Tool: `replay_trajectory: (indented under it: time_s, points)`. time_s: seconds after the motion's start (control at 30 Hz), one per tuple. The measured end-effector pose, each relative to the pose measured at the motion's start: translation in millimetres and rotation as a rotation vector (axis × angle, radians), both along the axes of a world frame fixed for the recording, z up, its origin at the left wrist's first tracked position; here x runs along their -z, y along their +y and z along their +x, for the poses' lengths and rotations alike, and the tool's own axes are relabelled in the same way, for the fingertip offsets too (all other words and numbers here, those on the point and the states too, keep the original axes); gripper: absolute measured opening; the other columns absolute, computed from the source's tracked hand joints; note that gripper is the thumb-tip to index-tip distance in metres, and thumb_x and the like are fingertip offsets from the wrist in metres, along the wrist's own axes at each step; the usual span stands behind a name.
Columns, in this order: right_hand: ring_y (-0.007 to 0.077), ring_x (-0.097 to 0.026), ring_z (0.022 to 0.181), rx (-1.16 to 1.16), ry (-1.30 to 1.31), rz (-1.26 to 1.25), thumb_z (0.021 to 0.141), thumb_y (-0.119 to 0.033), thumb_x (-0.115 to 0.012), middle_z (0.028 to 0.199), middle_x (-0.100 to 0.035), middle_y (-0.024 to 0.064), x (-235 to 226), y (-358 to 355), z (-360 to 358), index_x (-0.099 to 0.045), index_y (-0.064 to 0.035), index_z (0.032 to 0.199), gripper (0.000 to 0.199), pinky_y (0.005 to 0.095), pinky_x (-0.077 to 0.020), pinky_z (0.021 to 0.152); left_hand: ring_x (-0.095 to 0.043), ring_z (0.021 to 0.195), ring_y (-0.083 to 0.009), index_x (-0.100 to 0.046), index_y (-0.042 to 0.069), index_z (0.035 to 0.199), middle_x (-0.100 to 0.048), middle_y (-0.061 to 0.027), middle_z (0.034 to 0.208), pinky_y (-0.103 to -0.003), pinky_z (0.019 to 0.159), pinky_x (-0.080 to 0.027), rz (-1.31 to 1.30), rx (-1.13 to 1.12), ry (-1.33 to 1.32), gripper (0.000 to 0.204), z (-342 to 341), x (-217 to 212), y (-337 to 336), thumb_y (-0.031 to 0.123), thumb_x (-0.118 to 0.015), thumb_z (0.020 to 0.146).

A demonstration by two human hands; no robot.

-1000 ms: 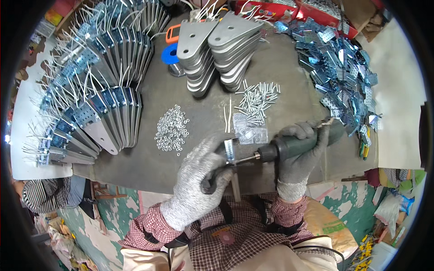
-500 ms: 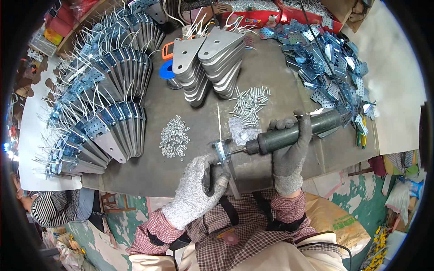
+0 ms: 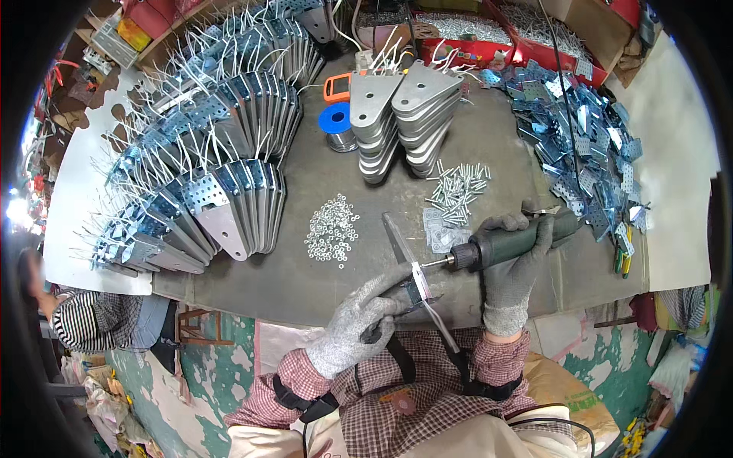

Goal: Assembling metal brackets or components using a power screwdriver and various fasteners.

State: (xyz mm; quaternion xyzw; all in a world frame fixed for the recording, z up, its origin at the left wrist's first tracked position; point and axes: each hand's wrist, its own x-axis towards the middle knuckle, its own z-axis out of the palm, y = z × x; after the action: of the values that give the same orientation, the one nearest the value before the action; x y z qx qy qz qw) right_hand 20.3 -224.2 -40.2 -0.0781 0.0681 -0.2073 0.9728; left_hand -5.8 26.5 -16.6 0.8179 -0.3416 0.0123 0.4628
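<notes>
My left hand (image 3: 353,328), in a light grey knit glove, grips a flat metal plate (image 3: 397,238) with a bracket on it. A white wire (image 3: 437,320) hangs from this part toward me. In its dark grey glove, my right hand (image 3: 510,278) is wrapped around a dark electric screwdriver (image 3: 496,248) lying nearly level. The screwdriver's bit reaches the bracket beside my left fingertips; the exact contact is too small to make out. A small shiny metal piece (image 3: 542,210) shows at my right fingertips. Beyond the tool lie a pile of screws (image 3: 458,191) and a small clear plastic piece (image 3: 443,231).
Small nuts (image 3: 332,233) lie left of the screws. Two stacks of grey plates (image 3: 378,99) stand behind, next to a solder spool (image 3: 336,122) and an orange-framed device (image 3: 336,88). Wired plate assemblies (image 3: 229,191) fan out left. Blue-grey perforated brackets (image 3: 580,145) heap at right, near pliers (image 3: 626,256).
My left hand has turned the plate over: its wire pointed away from me before and now hangs toward me. The screwdriver stays at the part. The whole view has shifted somewhat.
</notes>
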Motion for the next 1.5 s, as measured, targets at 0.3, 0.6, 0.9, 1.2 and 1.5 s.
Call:
replay_trajectory:
  time_s: [0.3, 0.6, 0.9, 1.2, 1.5]
  points:
    - [0.0164, -0.059, 0.083, 0.027, 0.037, -0.074, 0.101, -0.038, -0.063, 0.085, -0.058, 0.0014, 1, 6, 0, -0.055, -0.0079, 0.128, 0.041, 0.0412, -0.0499, 0.093, -0.061, 0.096, -0.0325, -0.067, 0.009, 0.102, -0.063, -0.0106, 0.101, -0.044, 0.087, -0.047, 0.812, -0.414, -0.261, 0.017, 14, -14, 34, 0.019, -0.071, 0.088]
    - [0.0163, -0.059, 0.083, -0.015, -0.01, 0.036, 0.1, -0.037, -0.065, 0.084, -0.058, 0.0013, 1, 3, -1, -0.057, -0.0079, 0.125, 0.039, 0.0397, -0.0493, 0.093, -0.063, 0.081, -0.0347, -0.065, 0.007, 0.096, -0.063, -0.0124, 0.092, -0.042, 0.073, -0.052, 0.603, -0.403, -0.125, 0.018, 27, -12, 31, 0.015, -0.074, 0.082]
    - [0.0154, -0.06, 0.082, -0.035, -0.041, 0.051, 0.1, -0.035, -0.066, 0.083, -0.059, 0.0003, -2, 5, -1, -0.058, -0.0079, 0.124, 0.037, 0.0394, -0.048, 0.094, -0.065, 0.11, -0.0249, -0.059, 0.001, 0.102, -0.066, -0.0184, 0.122, -0.035, 0.095, -0.051, -0.203, -0.164, 0.066, 0.019, 23, -5, -11, -0.004, -0.068, 0.086]
    - [0.0146, -0.06, 0.083, -0.037, -0.004, 0.05, 0.098, -0.036, -0.068, 0.083, -0.058, -0.0011, -1, 5, -1, -0.059, -0.0092, 0.116, 0.033, 0.04, -0.0466, 0.095, -0.069, 0.108, -0.0323, -0.055, 0.005, 0.102, -0.067, -0.021, 0.127, -0.039, 0.09, -0.057, -0.037, -0.16, -0.037, 0.024, 20, 0, -9, 0.006, -0.075, 0.088]
    - [0.0159, -0.057, 0.085, -0.043, -0.025, 0.106, 0.097, -0.038, -0.069, 0.087, -0.057, -0.0004, 2, 7, 0, -0.059, -0.0124, 0.105, 0.029, 0.0386, -0.048, 0.094, -0.071, 0.105, -0.0339, -0.057, 0.006, 0.104, -0.068, -0.0218, 0.126, -0.039, 0.085, -0.059, 0.065, -0.197, -0.206, 0.021, 18, 2, -15, 0.006, -0.074, 0.09]
